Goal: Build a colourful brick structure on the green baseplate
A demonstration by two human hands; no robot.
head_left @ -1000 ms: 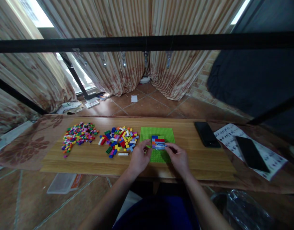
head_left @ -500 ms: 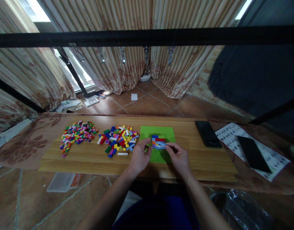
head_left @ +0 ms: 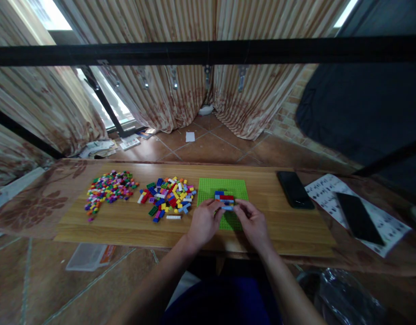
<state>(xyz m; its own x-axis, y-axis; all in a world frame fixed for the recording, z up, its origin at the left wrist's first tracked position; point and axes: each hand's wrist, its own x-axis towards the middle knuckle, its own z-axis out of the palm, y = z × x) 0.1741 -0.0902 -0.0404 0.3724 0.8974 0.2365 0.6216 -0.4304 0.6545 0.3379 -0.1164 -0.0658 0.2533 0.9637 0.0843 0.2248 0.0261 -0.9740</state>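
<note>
A light blue brick (head_left: 227, 208) is pinched between my two hands over the green baseplate (head_left: 208, 185). My left hand (head_left: 205, 222) has its thumb and fingers closed at the brick's left end. At the right end, the fingertips of my right hand (head_left: 252, 221) grip it. Just beyond the fingers, a red brick (head_left: 227, 197) and a dark blue brick (head_left: 219, 193) form part of a low build on the plate. My fingers cover much of that build's near side.
Left of the plate lies a pile of mixed larger bricks (head_left: 174, 196), with a white brick (head_left: 174, 217) at its near edge. Farther left is a pile of small pieces (head_left: 111, 187). A black phone (head_left: 295, 189) and a printed sheet (head_left: 324, 187) bearing another phone (head_left: 359, 218) are rightward.
My left hand has moved right and closed on the light blue brick, which was tilted in my right fingers. The brick now lies level, slightly nearer to me.
</note>
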